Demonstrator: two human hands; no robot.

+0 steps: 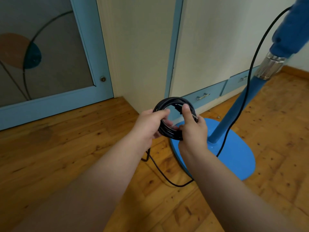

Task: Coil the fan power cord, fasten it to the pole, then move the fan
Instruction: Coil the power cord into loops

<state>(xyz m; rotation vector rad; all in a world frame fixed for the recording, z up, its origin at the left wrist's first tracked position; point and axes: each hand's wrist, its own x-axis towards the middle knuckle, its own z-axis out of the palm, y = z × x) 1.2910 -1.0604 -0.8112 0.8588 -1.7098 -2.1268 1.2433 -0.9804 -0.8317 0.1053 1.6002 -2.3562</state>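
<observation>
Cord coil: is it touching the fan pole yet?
Apart. Head view: left hand and right hand hold the coil; blue base shows between it and the pole.

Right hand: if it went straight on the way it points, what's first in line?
The cord coil, which the right hand grips now. Past the coil, the way looks free up to the blue cabinet trim, though depth is unclear.
</observation>
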